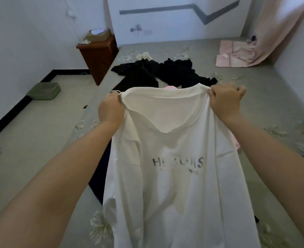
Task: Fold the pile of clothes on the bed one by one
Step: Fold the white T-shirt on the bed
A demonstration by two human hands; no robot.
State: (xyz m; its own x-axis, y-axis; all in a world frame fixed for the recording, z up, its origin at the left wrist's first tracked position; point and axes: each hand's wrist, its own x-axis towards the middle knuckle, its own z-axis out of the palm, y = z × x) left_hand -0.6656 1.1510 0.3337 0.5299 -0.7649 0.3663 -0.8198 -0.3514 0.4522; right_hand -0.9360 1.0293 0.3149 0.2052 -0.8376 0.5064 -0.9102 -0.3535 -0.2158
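A white hooded top (174, 185) with dark lettering hangs in the air in front of me, over the grey flowered bed (265, 108). My left hand (111, 109) grips its upper left edge and my right hand (225, 98) grips its upper right edge, with the hood stretched between them. Behind it, black clothes (158, 72) lie spread on the bed, with a small cream piece (144, 55) beyond them. A bit of pink garment (170, 88) shows just above the hood. A dark garment (101, 169) lies under the top at the left.
A pink folded cloth (231, 56) lies at the bed's far right under a pink curtain (279, 27). A brown nightstand (97, 54) with a box stands left of the bed. A green tub (44, 91) sits on the floor by the wall.
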